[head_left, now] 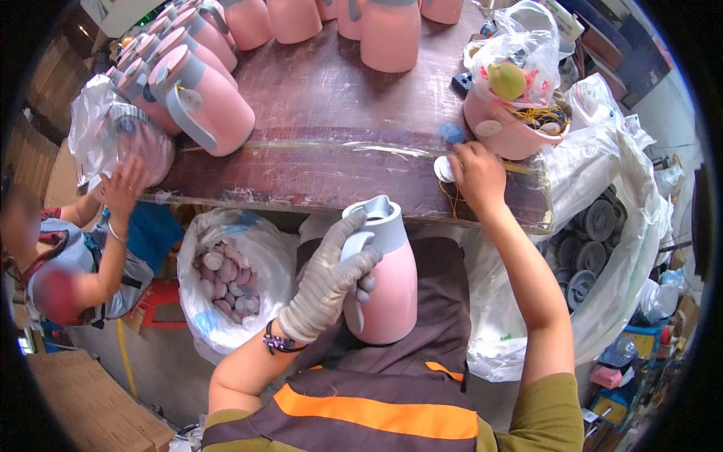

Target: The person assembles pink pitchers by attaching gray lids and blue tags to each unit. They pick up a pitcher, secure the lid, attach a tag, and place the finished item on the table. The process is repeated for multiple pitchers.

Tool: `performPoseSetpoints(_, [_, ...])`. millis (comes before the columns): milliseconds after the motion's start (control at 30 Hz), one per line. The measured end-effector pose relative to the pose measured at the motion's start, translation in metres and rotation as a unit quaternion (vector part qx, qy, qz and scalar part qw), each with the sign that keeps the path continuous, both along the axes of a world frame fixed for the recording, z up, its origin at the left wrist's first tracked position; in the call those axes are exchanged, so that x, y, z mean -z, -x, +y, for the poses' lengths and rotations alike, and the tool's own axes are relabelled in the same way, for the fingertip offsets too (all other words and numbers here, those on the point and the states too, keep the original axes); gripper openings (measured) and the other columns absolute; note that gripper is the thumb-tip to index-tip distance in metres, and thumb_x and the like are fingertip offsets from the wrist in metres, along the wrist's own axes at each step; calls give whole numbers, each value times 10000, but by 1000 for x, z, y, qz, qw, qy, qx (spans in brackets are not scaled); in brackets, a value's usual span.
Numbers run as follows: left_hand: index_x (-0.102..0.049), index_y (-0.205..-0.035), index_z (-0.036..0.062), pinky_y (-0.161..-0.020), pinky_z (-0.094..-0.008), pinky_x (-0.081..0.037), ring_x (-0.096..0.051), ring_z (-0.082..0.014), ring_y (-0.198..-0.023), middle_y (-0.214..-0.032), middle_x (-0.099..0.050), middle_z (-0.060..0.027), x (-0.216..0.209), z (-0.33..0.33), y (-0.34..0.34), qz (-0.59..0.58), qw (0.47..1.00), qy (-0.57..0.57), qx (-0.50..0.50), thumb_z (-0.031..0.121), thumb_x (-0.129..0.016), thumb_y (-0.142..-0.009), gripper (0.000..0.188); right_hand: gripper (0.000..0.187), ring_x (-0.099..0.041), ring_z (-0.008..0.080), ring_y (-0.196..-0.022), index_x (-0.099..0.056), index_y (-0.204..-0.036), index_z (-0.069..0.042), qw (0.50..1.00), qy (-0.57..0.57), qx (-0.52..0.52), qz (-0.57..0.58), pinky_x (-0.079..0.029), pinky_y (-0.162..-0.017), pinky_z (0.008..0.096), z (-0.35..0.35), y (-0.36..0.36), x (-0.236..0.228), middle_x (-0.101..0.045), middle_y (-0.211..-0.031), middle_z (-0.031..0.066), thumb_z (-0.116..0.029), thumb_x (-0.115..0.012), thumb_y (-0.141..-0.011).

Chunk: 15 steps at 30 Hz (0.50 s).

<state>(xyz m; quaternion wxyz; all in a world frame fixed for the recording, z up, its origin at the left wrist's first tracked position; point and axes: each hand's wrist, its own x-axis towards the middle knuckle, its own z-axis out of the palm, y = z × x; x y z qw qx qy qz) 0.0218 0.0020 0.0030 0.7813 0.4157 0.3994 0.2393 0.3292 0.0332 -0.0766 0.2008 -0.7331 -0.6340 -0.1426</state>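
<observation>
My left hand (pixel 329 275), in a striped grey glove, grips the handle of a pink jug (pixel 395 294) with a grey-blue collar and spout. The jug stands upright in my lap, its top without a lid. Reaching to the table's near edge, my bare right hand (pixel 480 177) pinches the side of a round white tag (pixel 443 169) with a thin yellow string hanging from it. Just beyond those fingers lies a round blue piece (pixel 452 133). A pink tub (pixel 482 124) beside the right hand holds more yellow-strung tags and a plastic bag with a round green fruit (pixel 506 80).
Several pink jugs (pixel 218 113) stand on the dark red table (pixel 324 105), left and far. Below its edge are a bag of pink lids (pixel 226 279) and, right, a bag of grey lids (pixel 591 256). A co-worker's hand (pixel 124 188) touches a plastic-wrapped jug at left.
</observation>
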Motion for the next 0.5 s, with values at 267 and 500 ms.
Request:
performPoseSetpoints(267, [-244, -1472, 95, -622, -217, -511, -581, -89, -753, -997, -565, -30, 15, -10, -15, -40, 998, 10, 46, 75, -595, -889, 681, 225, -661, 305, -843, -660, -852, -20, 979, 122, 114, -115, -517, -721, 398, 74, -20, 31, -675, -860, 143, -239, -623, -820])
performPoseSetpoints(500, [-259, -1463, 100, -685, -255, -507, -583, -107, -819, -1007, -571, -39, 51, -16, -13, -33, 992, -119, 16, 66, -623, -858, 707, 257, -640, 368, -924, -648, -973, 0, 974, 180, 122, 63, -507, -794, 458, 72, -18, -2, -667, -982, 197, -215, -625, -834])
